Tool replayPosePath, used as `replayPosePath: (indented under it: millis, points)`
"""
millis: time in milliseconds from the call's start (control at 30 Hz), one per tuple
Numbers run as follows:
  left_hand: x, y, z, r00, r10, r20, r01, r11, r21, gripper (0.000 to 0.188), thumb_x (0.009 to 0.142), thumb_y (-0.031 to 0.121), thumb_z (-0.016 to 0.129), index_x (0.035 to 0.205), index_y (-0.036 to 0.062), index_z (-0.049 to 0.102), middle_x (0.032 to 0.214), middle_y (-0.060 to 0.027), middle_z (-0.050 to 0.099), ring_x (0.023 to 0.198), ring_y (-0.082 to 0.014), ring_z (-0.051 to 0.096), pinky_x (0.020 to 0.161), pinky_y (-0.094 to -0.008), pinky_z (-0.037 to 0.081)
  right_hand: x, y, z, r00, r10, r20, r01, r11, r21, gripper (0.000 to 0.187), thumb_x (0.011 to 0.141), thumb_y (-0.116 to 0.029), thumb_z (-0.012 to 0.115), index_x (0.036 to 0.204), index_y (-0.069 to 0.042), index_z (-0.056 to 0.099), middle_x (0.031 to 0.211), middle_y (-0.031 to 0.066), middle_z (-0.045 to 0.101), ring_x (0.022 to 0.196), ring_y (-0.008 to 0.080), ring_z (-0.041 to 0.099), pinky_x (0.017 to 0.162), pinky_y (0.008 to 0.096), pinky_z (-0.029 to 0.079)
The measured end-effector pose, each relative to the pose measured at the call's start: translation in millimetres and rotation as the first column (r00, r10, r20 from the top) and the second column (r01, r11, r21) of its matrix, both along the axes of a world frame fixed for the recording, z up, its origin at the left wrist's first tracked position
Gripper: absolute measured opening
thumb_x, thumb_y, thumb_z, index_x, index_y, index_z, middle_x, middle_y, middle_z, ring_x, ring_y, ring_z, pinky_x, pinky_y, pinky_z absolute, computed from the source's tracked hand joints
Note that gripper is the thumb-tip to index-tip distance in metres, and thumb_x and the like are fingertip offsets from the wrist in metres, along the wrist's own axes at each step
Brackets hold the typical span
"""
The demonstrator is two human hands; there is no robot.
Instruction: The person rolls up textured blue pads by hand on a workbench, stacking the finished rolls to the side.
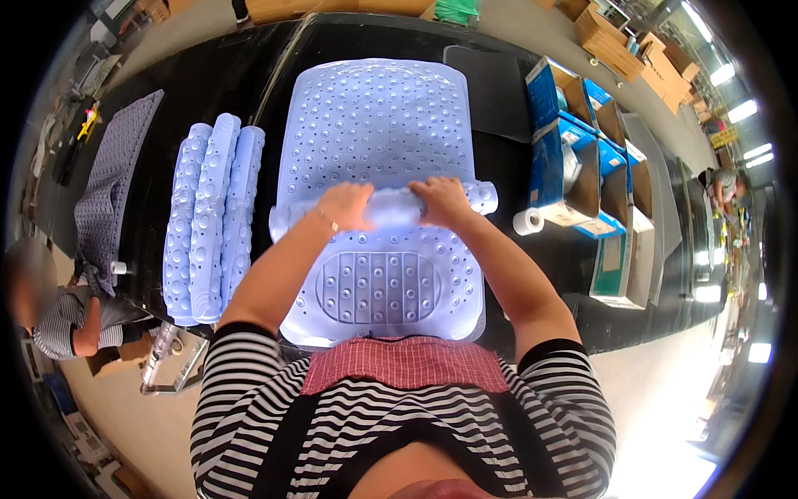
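A pale blue bath mat (378,116) with rows of suction cups lies flat on the black table in front of me. Across it runs a rolled part (485,197), its two ends sticking out past my hands. My left hand (345,206) is closed over this roll left of its middle, and my right hand (445,201) grips it on the right. Between them the roll is blurred by motion. Nearer to me, below the roll, a flat part with an oval ribbed panel (381,288) shows; whether it belongs to the same mat or another beneath, I cannot tell.
Several rolled blue mats (218,220) lie side by side on the left. Beyond them is a greyish mat (116,175), with a co-worker's arm (87,328) near it. Blue cardboard boxes (553,179) and a white tape roll (528,221) stand on the right of the black table (499,158).
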State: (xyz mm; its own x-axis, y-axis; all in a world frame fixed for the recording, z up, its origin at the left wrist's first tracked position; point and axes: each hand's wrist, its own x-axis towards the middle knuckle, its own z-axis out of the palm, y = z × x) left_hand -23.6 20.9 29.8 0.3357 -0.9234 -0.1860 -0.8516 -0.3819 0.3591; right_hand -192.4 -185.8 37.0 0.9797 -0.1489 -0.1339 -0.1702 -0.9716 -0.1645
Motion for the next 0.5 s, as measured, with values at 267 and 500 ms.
replayPosePath:
  millis: [267, 500]
  points:
    - [-187.2, 123.6, -2.8, 0.988, 0.152, -0.011, -0.152, 0.988, -0.014, 0.067, 0.064, 0.046, 0.090, 0.110, 0.0064, 0.061, 0.095, -0.0180, 0.069, 0.091, -0.0384, 0.068, 0.080, -0.0495, 0.055, -152.0, 64.9, 13.1, 1.000, 0.001, 0.030, -0.020, 0.780, 0.625, 0.081, 0.078, -0.029, 0.087, 0.148, -0.013, 0.049, 0.142, 0.0137, 0.058, 0.130, 0.0351, 0.055, 0.112, 0.0474, 0.041]
    - [-197.1, 135.8, -2.8, 0.992, 0.127, 0.024, -0.124, 0.986, -0.114, 0.063, 0.064, 0.043, 0.090, 0.105, 0.0062, 0.059, 0.096, -0.0179, 0.067, 0.092, -0.0383, 0.067, 0.080, -0.0480, 0.055, -313.5, -59.3, -13.9, 0.840, -0.450, -0.304, 0.504, 0.855, 0.126, 0.051, 0.078, -0.025, 0.071, 0.121, 0.003, 0.067, 0.112, 0.0276, 0.069, 0.108, 0.0438, 0.066, 0.094, 0.0475, 0.053]
